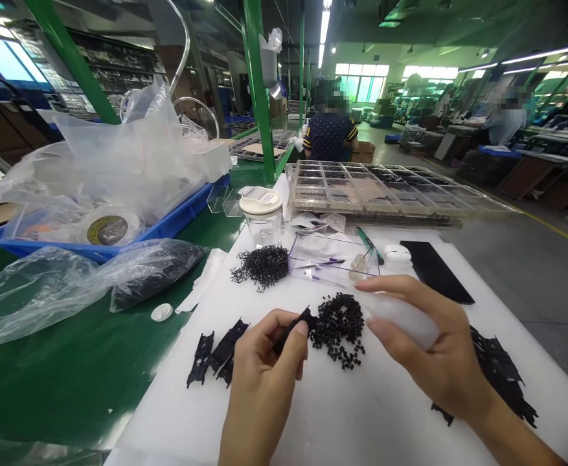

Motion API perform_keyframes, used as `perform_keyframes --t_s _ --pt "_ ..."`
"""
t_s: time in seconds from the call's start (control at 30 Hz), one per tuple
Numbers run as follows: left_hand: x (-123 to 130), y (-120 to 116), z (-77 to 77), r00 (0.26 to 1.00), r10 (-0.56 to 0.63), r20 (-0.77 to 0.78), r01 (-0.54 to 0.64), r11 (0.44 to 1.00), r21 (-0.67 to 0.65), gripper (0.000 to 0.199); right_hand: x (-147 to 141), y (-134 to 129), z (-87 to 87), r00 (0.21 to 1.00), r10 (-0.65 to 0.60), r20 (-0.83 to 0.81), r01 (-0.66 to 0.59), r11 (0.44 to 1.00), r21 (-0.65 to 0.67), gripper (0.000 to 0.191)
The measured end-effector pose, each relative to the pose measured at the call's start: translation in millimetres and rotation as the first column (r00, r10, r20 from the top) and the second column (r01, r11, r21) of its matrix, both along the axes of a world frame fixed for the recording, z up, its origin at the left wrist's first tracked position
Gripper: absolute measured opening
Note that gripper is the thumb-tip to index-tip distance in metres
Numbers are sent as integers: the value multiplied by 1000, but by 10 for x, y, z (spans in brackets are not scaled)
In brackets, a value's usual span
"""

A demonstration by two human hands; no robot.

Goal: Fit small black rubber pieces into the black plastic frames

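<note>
My left hand (269, 362) pinches a black plastic part (307, 317) between thumb and fingers, just left of a pile of tiny black pieces (339, 327). To the right of that pile, my right hand (429, 336) is wrapped round a translucent white bottle-like object (403, 317), its thumb and forefinger apart at the near end. Several flat black parts (223, 349) lie left of my left hand, and more black parts (502, 375) rest beyond my right wrist. A heap of thin black clips (264, 264) sits farther back.
Behind the piles stand a clear lidded cup (263, 223), a clear tray (332, 259) with tools and a compartment box (371, 188). A blue tray (167, 226) with plastic bags is at left. A black pad (436, 272) lies right. A person (331, 133) sits beyond.
</note>
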State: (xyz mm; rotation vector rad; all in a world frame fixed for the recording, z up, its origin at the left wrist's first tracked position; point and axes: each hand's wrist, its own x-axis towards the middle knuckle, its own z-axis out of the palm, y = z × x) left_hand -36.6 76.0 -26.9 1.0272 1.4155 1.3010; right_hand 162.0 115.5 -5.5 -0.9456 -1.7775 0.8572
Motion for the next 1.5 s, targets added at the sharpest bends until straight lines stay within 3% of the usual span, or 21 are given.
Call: perform_keyframes --t_s 0.13,0.27,0.4,0.93,1.5 --pt "48 -34 -44 992 -76 102 86 991 -98 27 39 16 15 950 -10 -312 -39 988 -151 12" --pt "91 -52 -91 983 -128 135 152 972 -181 23 40 75 26 845 -31 -534 -116 964 -239 27" --pt "92 -57 -111 959 -223 174 254 950 -182 26 -4 87 25 839 -28 -543 -160 942 -295 38" --pt "99 -66 -99 969 -156 189 195 958 -211 24 -86 38 -45 811 -71 -581 -163 926 -341 39" --pt "63 -49 -134 953 -256 161 282 945 -164 26 -97 36 -28 828 -83 -555 -129 934 -332 37"
